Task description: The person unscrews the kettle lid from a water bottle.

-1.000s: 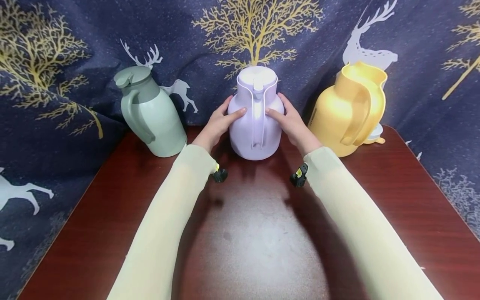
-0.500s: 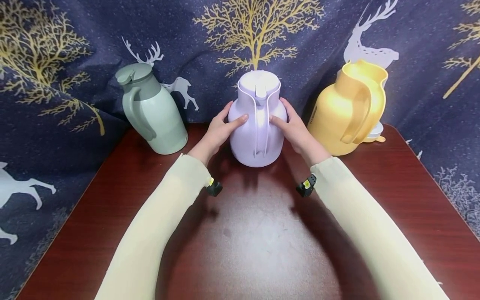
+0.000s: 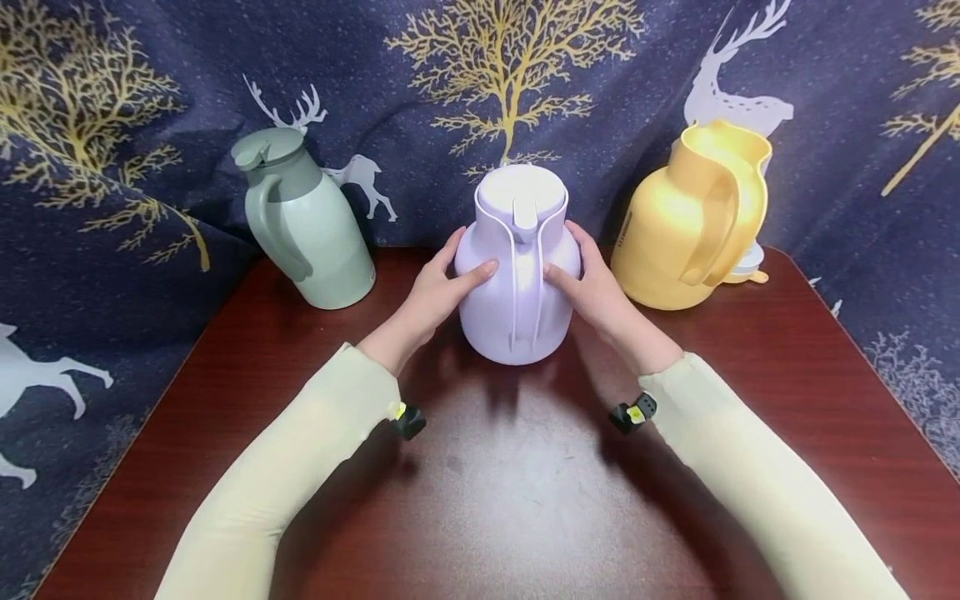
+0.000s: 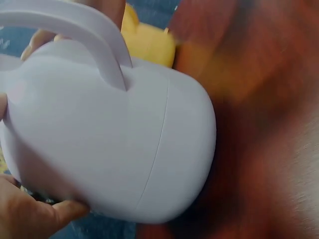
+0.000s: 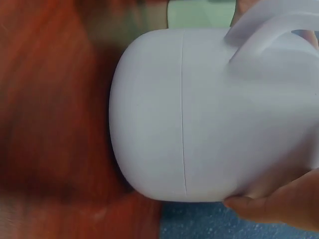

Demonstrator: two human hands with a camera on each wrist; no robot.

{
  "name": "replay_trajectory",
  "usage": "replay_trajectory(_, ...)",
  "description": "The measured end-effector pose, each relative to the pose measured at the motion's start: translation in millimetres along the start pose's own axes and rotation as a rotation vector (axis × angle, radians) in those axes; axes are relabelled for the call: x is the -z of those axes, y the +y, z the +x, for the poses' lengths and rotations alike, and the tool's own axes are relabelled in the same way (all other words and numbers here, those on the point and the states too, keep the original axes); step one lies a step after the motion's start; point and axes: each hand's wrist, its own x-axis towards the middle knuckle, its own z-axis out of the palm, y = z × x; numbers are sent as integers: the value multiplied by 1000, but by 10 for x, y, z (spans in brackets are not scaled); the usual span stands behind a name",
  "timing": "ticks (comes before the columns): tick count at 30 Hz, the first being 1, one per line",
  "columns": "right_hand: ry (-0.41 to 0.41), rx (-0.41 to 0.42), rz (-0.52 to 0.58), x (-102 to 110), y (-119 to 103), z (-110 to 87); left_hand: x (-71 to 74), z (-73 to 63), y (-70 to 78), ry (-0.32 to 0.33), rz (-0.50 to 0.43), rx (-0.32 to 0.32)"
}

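At the far left, a pale green vacuum jug [image 3: 318, 233] with a darker lid stands on the table [image 3: 525, 492]. Next, the left hand [image 3: 441, 287] has its grip clamped on the near flank of a lilac vacuum jug [image 3: 491, 308], which is upright between both hands, handle facing the person; whether its base touches the table I cannot tell. The right hand [image 3: 592, 287] has its grip clamped on the opposite flank. Just beyond stands an open-topped yellow jug [image 3: 660, 225], a white-and-yellow piece [image 3: 748, 265] partly hidden behind it.
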Motion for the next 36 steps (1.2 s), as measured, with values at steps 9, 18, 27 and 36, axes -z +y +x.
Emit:
replay_trajectory(9,1,55,-15,-68,43,-309,-29,-355,-35,-27,8,9)
replay_trajectory(18,27,57,-19,-94,38,-478,-7,-524,-69,-45,31,-10)
replay_trajectory(27,76,63,-57,-131,66,-621,-9,-617,-95,-76,58,-19)
replay_trajectory(36,96,49,-75,-191,69,-765,-4,-785,-97,-74,80,-30)
